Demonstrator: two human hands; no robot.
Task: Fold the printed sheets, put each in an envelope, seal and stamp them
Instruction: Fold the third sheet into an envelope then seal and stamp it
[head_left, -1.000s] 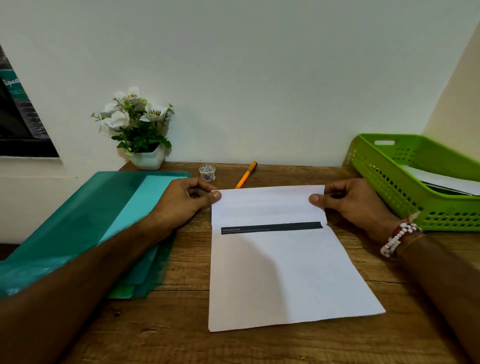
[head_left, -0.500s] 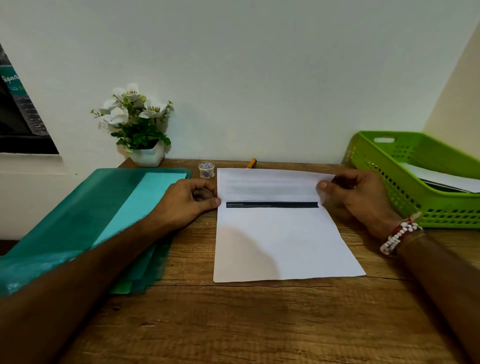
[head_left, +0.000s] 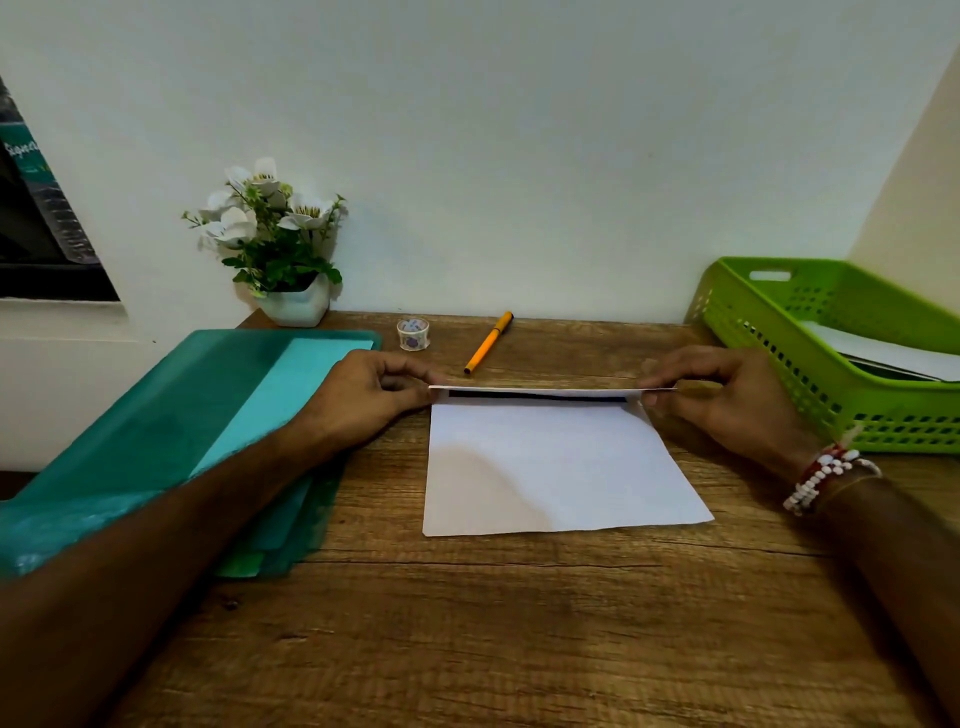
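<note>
One wide-angle camera, worn on the head, looks forward and down from close over the brown wood-grain desk (head_left: 467, 649). The white paper sheet (head_left: 556, 467) sits mid-frame, the pale wall (head_left: 519, 130) fills the upper half, and the left forearm (head_left: 156, 561) and right forearm (head_left: 893, 561) enter from the lower corners.

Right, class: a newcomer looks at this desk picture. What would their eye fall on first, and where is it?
The white sheet in the middle of the desk, its far edge lifted, pinched at the corners by the left hand and right hand. Next, the bright green basket at the right and the teal folders at the left.
</note>
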